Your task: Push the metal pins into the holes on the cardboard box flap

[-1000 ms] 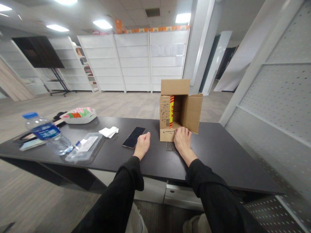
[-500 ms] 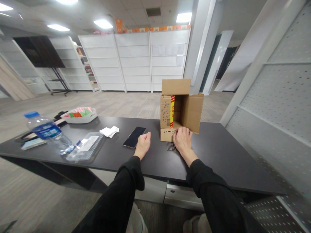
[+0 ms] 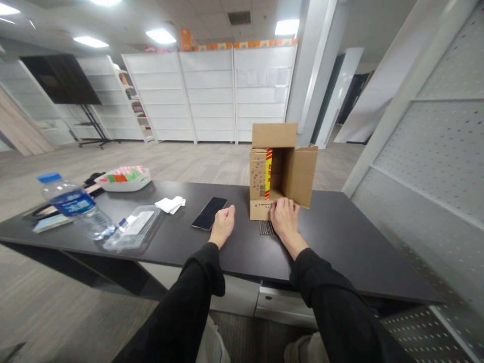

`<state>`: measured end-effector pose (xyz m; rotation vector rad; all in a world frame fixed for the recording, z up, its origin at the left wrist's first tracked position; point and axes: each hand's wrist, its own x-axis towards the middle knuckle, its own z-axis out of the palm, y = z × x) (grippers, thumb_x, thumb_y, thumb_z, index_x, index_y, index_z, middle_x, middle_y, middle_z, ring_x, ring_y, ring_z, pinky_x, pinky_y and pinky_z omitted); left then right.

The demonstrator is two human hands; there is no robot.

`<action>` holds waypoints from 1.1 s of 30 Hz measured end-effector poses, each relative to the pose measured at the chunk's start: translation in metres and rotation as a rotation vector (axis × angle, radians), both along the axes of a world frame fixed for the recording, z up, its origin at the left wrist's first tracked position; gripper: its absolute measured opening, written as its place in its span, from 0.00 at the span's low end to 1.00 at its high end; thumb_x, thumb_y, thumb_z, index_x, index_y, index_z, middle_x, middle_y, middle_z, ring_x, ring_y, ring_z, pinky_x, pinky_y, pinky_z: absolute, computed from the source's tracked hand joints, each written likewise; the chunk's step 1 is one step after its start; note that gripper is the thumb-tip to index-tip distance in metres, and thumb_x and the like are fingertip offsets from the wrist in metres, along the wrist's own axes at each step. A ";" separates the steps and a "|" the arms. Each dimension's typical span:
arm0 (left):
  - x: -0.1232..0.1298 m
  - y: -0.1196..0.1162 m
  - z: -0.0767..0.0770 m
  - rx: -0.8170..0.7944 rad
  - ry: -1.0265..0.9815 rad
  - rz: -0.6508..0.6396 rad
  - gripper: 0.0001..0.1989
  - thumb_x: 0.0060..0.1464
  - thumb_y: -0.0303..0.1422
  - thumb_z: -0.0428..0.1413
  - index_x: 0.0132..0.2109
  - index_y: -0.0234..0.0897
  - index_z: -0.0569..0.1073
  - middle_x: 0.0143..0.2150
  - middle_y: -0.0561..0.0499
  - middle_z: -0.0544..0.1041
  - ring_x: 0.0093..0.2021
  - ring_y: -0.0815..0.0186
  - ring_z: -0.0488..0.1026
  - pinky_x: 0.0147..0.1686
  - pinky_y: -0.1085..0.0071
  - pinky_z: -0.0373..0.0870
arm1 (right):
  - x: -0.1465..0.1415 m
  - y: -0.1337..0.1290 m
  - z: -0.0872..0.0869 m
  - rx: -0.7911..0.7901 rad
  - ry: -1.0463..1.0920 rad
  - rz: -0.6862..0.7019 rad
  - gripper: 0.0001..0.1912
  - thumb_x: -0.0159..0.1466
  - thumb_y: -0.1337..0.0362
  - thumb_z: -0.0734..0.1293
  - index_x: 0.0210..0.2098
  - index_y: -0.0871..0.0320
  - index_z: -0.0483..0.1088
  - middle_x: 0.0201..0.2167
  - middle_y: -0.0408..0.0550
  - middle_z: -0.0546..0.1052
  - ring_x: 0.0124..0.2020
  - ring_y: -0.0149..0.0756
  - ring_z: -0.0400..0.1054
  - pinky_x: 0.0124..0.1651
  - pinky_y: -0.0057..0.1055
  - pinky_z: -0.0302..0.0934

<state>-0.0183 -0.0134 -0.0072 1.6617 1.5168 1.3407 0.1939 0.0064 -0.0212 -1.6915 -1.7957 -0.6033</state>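
An open cardboard box (image 3: 257,176) stands on the dark table (image 3: 340,242), its front flap hanging down with a row of small holes. My right hand (image 3: 284,218) is closed at that flap's right part; whatever its fingers hold is hidden. Several thin metal rods (image 3: 266,228) lie side by side just below the flap, left of my right hand. My left hand (image 3: 223,224) rests as a loose fist on the table, beside the black phone (image 3: 209,213), with nothing visible in it.
Left of the phone are a white tissue (image 3: 171,204), a clear plastic case (image 3: 134,229) and a water bottle (image 3: 75,205). Behind them sits a white tray (image 3: 130,185) with colourful packets. A perforated panel (image 3: 446,151) rises at the right.
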 end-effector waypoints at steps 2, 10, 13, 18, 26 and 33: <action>0.000 0.000 0.000 -0.002 0.003 -0.001 0.23 0.59 0.48 0.44 0.23 0.40 0.47 0.20 0.58 0.48 0.23 0.72 0.48 0.25 0.70 0.45 | 0.000 0.000 0.000 0.005 0.007 0.004 0.10 0.69 0.65 0.56 0.38 0.61 0.66 0.37 0.57 0.73 0.41 0.46 0.60 0.46 0.40 0.47; -0.001 0.002 -0.001 0.009 0.011 0.005 0.23 0.59 0.48 0.43 0.23 0.40 0.48 0.20 0.58 0.48 0.23 0.72 0.48 0.26 0.70 0.44 | 0.000 -0.007 0.005 0.040 0.024 0.069 0.09 0.68 0.66 0.56 0.37 0.60 0.66 0.36 0.54 0.73 0.40 0.43 0.61 0.47 0.39 0.47; 0.000 0.001 -0.001 0.005 -0.006 -0.002 0.24 0.58 0.49 0.44 0.22 0.40 0.48 0.20 0.58 0.48 0.24 0.72 0.48 0.26 0.70 0.44 | 0.000 -0.010 0.008 0.064 0.064 0.111 0.08 0.68 0.67 0.57 0.38 0.60 0.67 0.36 0.53 0.73 0.41 0.42 0.62 0.48 0.38 0.47; 0.001 0.001 -0.001 0.004 -0.006 0.000 0.24 0.58 0.49 0.44 0.22 0.40 0.47 0.20 0.57 0.48 0.24 0.72 0.47 0.26 0.70 0.43 | 0.000 -0.014 0.012 0.142 0.124 0.152 0.10 0.68 0.67 0.56 0.41 0.61 0.68 0.38 0.53 0.75 0.42 0.41 0.64 0.49 0.38 0.49; 0.000 0.003 -0.004 0.010 -0.006 -0.001 0.24 0.60 0.48 0.44 0.23 0.40 0.47 0.20 0.57 0.48 0.24 0.72 0.48 0.26 0.70 0.44 | 0.006 -0.018 0.023 0.160 0.456 0.408 0.12 0.69 0.65 0.55 0.43 0.60 0.68 0.40 0.56 0.72 0.44 0.42 0.67 0.47 0.39 0.61; 0.001 0.001 -0.001 0.001 0.008 0.003 0.23 0.60 0.47 0.43 0.23 0.40 0.47 0.21 0.57 0.48 0.24 0.72 0.47 0.26 0.69 0.44 | 0.019 -0.037 0.029 0.026 0.580 0.470 0.09 0.67 0.61 0.61 0.37 0.59 0.69 0.34 0.51 0.73 0.36 0.40 0.68 0.42 0.37 0.63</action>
